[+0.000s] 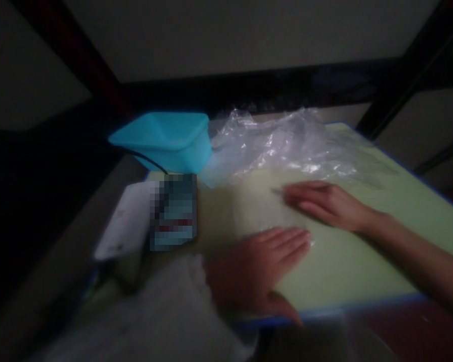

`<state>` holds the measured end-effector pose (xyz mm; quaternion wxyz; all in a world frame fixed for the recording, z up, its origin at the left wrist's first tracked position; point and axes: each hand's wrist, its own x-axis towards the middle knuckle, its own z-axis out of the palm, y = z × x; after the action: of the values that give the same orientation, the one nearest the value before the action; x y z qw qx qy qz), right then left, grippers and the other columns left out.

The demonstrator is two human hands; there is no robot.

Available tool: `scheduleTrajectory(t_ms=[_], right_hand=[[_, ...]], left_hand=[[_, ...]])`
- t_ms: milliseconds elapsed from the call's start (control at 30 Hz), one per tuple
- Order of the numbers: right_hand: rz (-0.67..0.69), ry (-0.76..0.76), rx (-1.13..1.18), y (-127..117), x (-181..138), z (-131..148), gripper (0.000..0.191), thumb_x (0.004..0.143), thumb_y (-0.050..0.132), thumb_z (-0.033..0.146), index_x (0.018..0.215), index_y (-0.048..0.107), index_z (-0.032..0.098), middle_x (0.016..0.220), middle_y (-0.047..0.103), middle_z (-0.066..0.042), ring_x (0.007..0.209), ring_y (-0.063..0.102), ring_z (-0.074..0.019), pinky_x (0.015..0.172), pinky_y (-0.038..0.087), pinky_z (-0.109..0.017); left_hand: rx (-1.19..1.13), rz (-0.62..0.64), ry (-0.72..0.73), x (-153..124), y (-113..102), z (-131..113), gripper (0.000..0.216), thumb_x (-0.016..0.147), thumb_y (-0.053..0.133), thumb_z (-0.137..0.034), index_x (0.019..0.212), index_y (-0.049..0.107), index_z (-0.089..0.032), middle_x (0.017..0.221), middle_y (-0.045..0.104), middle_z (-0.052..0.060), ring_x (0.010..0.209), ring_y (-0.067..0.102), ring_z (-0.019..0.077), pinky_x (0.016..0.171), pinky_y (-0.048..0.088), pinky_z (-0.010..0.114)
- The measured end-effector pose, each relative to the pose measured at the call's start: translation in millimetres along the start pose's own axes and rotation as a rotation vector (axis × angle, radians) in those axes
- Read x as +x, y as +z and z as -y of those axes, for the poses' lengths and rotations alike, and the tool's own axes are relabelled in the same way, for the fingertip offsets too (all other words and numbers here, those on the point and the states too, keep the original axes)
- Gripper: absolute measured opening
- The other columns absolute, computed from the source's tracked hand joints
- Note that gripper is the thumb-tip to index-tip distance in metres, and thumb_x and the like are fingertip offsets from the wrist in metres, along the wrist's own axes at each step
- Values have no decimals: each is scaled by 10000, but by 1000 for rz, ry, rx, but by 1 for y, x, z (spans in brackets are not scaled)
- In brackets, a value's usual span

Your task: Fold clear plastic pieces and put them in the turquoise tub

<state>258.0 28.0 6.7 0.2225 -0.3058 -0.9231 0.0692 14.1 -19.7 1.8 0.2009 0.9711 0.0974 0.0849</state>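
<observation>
The scene is dim. My left hand (256, 271) lies flat, fingers together and stretched out, on a pale green table top (362, 251) near its front edge. My right hand (324, 203) also lies flat a little farther back, fingers extended toward the left. Both seem to press on a thin clear plastic sheet that I can barely make out under them. Crumpled clear plastic (279, 143) is heaped just beyond my right hand. Neither hand grips anything.
A turquoise plastic tub (166, 138) stands at the table's back left with a dark cable beside it. A white flat object (124, 221) and a blurred-out item (173, 211) lie at the left. Dark bed-frame bars (249, 85) run behind. White cloth (154, 311) covers the near left.
</observation>
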Motion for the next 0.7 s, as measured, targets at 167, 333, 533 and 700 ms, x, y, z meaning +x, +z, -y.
scheduleTrajectory(t_ms=[167,333,533,700], right_hand=[[25,-13,7,2,0,-2,387,971,405,297,1321,499,159,1286,588,-103,1166,551,-220,957,475,-403],[35,-14,14,2,0,-2,412,969,409,304,1349,465,155,1276,592,-110,1173,543,-221,959,467,-410],[18,2,2,0,0,-1,400,966,412,309,1328,483,154,1235,613,-119,1141,559,-232,939,470,-431],[58,12,-10,-1,0,1,424,970,402,327,1347,461,143,1240,603,-133,1129,557,-235,937,461,-425]], left_hand=[[20,6,-8,-1,0,0,861,876,322,-683,1430,262,-26,1524,215,186,1430,146,270,1178,125,431],[66,3,8,5,-4,-3,841,888,284,-676,1411,291,-17,1509,257,196,1418,188,290,1173,105,454],[115,18,-10,13,-1,-1,836,892,307,-661,1400,300,3,1508,247,217,1420,178,294,1173,96,432],[112,22,-33,12,3,2,808,891,347,-646,1417,288,-35,1516,232,203,1425,159,289,1168,83,451]])
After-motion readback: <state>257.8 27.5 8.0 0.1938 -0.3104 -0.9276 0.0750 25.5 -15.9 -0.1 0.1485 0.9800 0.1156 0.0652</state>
